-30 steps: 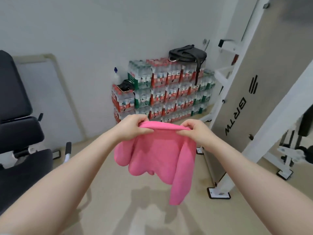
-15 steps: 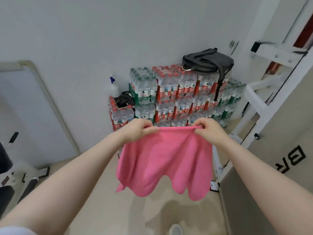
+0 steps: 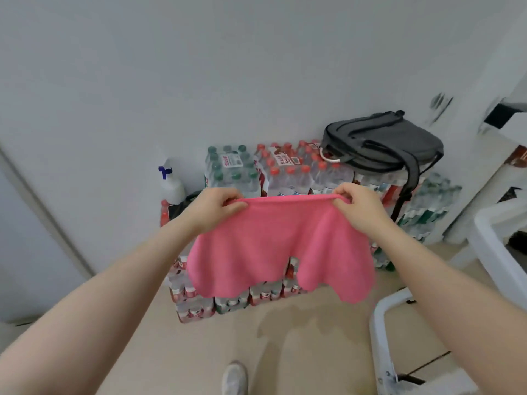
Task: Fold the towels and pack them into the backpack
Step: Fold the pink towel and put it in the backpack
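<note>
A pink towel hangs in the air in front of me, stretched flat along its top edge. My left hand pinches its upper left corner and my right hand pinches its upper right corner. Its lower edge hangs in loose waves. A dark grey backpack lies on top of a stack of bottled-water packs, beyond the towel and to the right, with one strap hanging down the stack's side.
A white spray bottle with a blue nozzle stands left of the water packs against the white wall. White metal gym-frame bars stand at my lower right. My white shoe shows on the beige floor.
I have come closer to the water stack and backpack. My hands have spread apart, and the towel now hangs wider and flatter than one second ago.
</note>
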A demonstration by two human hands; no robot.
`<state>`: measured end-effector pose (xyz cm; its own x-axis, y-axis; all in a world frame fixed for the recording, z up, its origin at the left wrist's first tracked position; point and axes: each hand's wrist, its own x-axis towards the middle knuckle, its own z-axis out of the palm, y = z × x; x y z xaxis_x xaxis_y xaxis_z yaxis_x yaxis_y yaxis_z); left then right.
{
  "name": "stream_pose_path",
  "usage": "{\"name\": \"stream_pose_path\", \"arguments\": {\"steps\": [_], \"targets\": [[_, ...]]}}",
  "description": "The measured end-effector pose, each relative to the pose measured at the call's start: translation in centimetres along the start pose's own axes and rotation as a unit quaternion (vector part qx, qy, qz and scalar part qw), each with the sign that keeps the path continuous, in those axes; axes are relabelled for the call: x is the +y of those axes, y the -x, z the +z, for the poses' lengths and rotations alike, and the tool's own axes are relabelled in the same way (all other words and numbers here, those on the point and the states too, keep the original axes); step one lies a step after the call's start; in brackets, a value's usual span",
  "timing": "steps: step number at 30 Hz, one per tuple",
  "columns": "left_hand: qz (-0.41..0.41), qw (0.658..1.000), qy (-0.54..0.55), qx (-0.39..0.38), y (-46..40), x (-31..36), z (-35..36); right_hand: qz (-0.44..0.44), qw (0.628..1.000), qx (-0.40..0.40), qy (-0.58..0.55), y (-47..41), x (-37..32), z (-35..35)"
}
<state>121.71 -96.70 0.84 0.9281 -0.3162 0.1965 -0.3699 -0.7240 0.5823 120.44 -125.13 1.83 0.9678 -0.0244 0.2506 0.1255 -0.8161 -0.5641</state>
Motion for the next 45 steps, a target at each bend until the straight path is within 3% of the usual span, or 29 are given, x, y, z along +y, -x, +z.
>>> {"name": "stream_pose_path", "arguments": {"steps": [12, 20, 23, 26, 30, 34, 37, 40, 43, 45], "targets": [[-0.031, 0.996, -0.04, 0.072, -23.1, -10.3, -1.0, -0.009, 0.999, 0.046, 0.001, -25.0, 2.8, 7.0], [-0.04, 0.979, -0.089, 0.178, -34.1, -13.6, -4.7, -0.056, 0.993, 0.098, 0.028, -40.7, 1.5, 9.2], [-0.074, 0.979, -0.098, 0.162, -36.6, -16.5, -4.0, -0.052, 0.993, 0.042, 0.094, -45.9, 2.4, 12.2], [-0.18, 0.972, -0.13, 0.071, -37.2, -20.5, -1.7, -0.054, 0.976, -0.095, 0.191, -48.1, 3.4, 16.4], [-0.295, 0.952, -0.08, 0.022, -35.0, -24.3, 0.3, -0.181, 0.949, -0.215, 0.143, -48.0, 1.9, 21.9], [-0.447, 0.892, 0.054, 0.019, -32.3, -26.8, 1.6, -0.305, 0.898, -0.311, 0.07, -46.9, -2.3, 26.5], [-0.516, 0.836, 0.185, -0.023, -30.8, -28.7, 3.4, -0.301, 0.884, -0.329, 0.138, -45.9, -4.0, 29.3], [-0.548, 0.766, 0.332, -0.045, -30.2, -28.8, 4.7, -0.279, 0.893, -0.289, 0.205, -45.1, -4.4, 30.6], [-0.556, 0.742, 0.374, 0.0, -29.8, -29.4, 5.1, -0.28, 0.895, -0.247, 0.243, -44.6, -4.5, 30.6], [-0.543, 0.749, 0.378, 0.036, -29.9, -29.7, 4.8, -0.277, 0.897, -0.239, 0.247, -44.2, -4.6, 30.5]]}}
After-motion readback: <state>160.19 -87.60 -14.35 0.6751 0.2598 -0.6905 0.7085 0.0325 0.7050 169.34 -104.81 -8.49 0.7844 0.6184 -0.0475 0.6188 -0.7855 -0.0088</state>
